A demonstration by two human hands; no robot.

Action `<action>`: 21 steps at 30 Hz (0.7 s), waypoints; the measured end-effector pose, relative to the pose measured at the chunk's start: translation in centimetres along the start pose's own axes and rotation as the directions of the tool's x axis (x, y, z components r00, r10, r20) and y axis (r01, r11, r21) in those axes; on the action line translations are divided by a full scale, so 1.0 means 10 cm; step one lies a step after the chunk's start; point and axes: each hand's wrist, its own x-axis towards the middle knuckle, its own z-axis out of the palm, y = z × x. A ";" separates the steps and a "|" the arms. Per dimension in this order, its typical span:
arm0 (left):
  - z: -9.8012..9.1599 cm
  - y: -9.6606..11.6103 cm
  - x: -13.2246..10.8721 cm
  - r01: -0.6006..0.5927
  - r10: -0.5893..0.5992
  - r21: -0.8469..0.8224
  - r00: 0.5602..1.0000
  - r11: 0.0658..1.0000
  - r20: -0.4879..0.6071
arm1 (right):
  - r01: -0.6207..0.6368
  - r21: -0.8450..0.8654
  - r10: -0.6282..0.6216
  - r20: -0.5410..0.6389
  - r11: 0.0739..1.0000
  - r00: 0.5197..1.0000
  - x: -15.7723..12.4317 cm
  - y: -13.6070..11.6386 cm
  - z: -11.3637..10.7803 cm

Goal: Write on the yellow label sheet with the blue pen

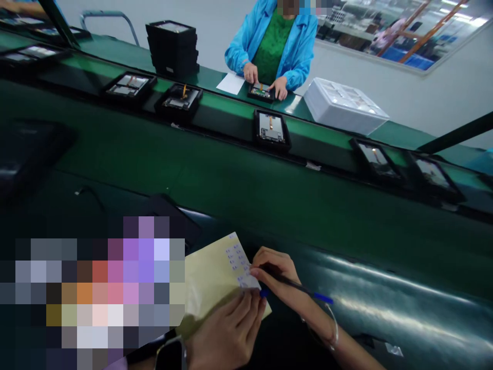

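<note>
Yellow sheet (210, 285) under the flat left hand (227, 329) may slide as the right hand (275, 277), pinching tweezers (296, 289), lifts a sticker (246, 280).

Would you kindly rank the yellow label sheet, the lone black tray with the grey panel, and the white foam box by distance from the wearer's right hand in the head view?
1. Yellow label sheet, touching the right hand, to its left.
2. Black tray with grey panel, mid-belt, straight ahead.
3. White foam box, far side, ahead-right.
</note>
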 end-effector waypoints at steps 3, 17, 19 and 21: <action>-0.03 -0.01 0.02 -0.018 0.018 0.012 1.000 1.000 0.002 | 0.077 -0.033 -0.077 0.005 0.996 0.997 -0.03 0.05 0.00; 0.00 -0.02 0.04 0.048 -0.049 -0.045 0.998 0.998 -0.031 | 0.233 -0.139 -0.228 0.047 0.963 0.972 -0.02 0.13 0.04; -0.01 -0.01 0.04 0.046 -0.047 -0.040 0.999 0.998 -0.015 | 0.228 -0.144 -0.222 0.060 0.963 0.973 -0.02 0.13 0.04; -0.02 -0.02 0.04 0.017 -0.016 -0.028 1.000 0.999 0.014 | 0.226 -0.149 -0.217 0.073 0.963 0.973 -0.03 0.13 0.04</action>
